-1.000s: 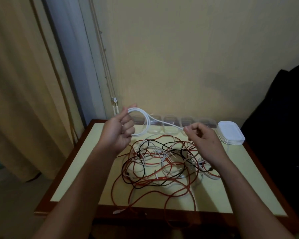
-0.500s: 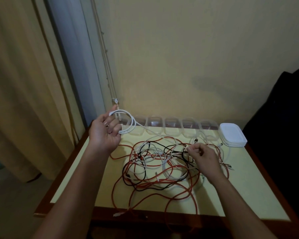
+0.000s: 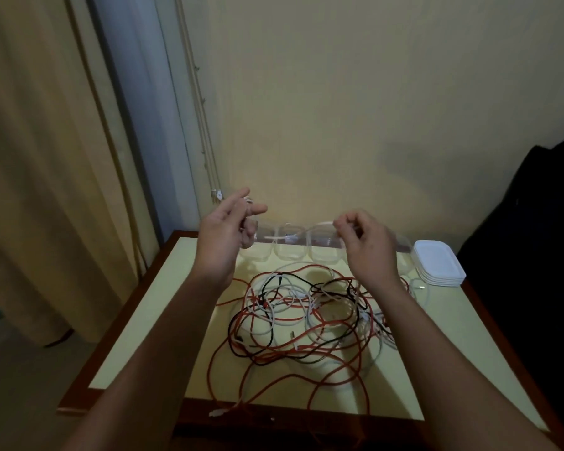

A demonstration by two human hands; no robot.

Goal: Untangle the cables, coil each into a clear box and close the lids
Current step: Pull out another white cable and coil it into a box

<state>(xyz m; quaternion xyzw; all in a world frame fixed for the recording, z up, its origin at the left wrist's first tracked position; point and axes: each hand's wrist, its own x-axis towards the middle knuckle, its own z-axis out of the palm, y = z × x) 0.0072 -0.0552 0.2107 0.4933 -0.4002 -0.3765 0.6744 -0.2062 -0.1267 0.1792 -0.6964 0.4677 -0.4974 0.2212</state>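
fingers point(image 3: 343, 226) of our right hand point(image 3: 368, 245) are curled tight and pinch a white cable point(image 3: 321, 224) between thumb and fingertips. on our left hand point(image 3: 223, 236) the forefinger and thumb stick out, and the other fingers curl round the same cable. blur smears that hold, so we cannot tell how many turns lie there. between our two hands the white cable runs as a thin, pale, slightly sagging line. we hold it in the air above the far part of the table, in front of the boxes.

a beige curtain point(image 3: 46, 157) hangs at the left and a dark shape point(image 3: 534, 239) stands at the right. between them is the table point(image 3: 163, 320), with a pale yellow top and a dark wooden rim.

on the middle of the top lies a tangle point(image 3: 306, 323) of red, black and white cables. their loops cross over one another, and the red strands reach farthest toward the near edge.

clear boxes point(image 3: 288, 247) stand in a row along the far edge, open-topped. our hands partly hide them. just right of the row a stack of white lids point(image 3: 438, 263) sits at the far right corner.

one small white plug point(image 3: 217, 412) hangs over the near rim.
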